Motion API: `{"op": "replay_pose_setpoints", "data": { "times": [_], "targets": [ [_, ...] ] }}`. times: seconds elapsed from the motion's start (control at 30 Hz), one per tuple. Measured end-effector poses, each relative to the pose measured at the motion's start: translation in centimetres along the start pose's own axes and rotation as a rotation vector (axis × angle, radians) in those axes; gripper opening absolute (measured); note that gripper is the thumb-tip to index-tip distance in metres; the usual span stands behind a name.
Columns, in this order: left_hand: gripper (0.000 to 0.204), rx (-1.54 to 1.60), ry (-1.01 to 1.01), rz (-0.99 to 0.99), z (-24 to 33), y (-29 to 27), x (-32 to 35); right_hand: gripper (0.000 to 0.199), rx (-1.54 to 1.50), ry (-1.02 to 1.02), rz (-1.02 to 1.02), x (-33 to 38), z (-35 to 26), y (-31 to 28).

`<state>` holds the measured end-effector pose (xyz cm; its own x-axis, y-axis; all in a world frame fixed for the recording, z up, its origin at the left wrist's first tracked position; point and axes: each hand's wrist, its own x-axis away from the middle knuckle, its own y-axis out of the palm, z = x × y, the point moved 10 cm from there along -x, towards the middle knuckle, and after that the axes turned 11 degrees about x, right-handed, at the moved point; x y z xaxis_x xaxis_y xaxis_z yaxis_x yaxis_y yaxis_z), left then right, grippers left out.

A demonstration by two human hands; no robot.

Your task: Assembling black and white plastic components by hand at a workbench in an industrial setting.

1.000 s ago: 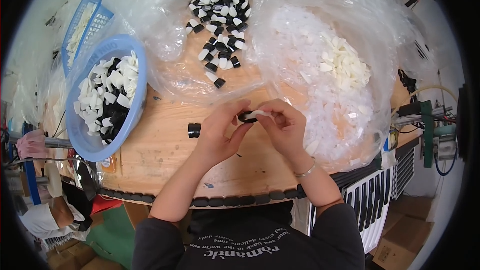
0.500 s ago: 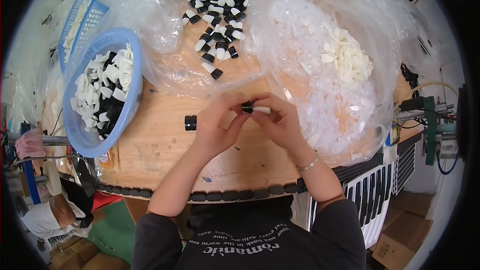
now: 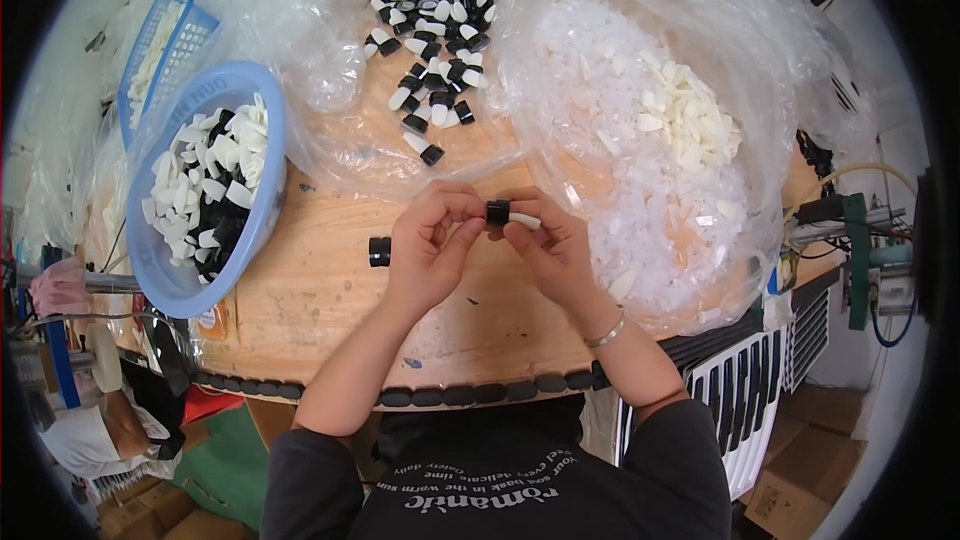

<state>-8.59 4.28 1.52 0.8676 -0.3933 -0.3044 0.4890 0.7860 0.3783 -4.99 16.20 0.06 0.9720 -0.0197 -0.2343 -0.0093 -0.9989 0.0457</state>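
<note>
Above the middle of the table, my two hands meet at a short black cylindrical cap [image 3: 497, 212] with a white tongue-shaped piece [image 3: 526, 221] at its right side. The fingers of my left hand [image 3: 432, 245] are closed at the cap's left end. My right hand [image 3: 553, 250] pinches the white piece and the cap's right edge between thumb and fingers. Whether the white piece sits inside the cap is hidden. Another black cap [image 3: 380, 251] lies on the table beside my left hand.
A blue basin [image 3: 270, 215] of black and white parts stands left, a blue basket [image 3: 200, 22] behind it. Black caps with white tongues [image 3: 432, 20] are heaped at the far middle. Cream tongue pieces [image 3: 690, 115] and clear plastic bits [image 3: 670, 230] lie right on plastic sheeting.
My fingers have shifted around the black cap, so more of it shows between my hands. The white piece stays at its right side. The view has moved slightly.
</note>
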Motion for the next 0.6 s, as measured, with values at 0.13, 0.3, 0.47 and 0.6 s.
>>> {"op": "replay_pose_setpoints", "data": {
  "times": [0.13, 0.3, 0.47, 0.6],
  "targets": [
    [0.015, -0.008, -0.020, -0.011, -0.4, 0.1, 0.0, 0.021, 0.011, -0.041, -0.009, 0.0, -0.2, -0.1],
    [0.010, -0.119, -0.061, -0.080, -0.6, 0.1, -0.1, 0.022, 0.150, -0.028, -0.015, 0.2, 0.0, -0.6],
    [0.007, -0.260, 0.040, -0.097, -0.6, 0.8, 0.3, 0.030, 0.077, -0.053, 0.108, 0.3, -0.8, -0.9],
    [0.007, -0.219, 0.003, -0.011, -1.0, 0.1, 0.6, 0.041, 0.138, -0.163, 0.175, 0.4, -2.2, -1.4]
  ]
}}
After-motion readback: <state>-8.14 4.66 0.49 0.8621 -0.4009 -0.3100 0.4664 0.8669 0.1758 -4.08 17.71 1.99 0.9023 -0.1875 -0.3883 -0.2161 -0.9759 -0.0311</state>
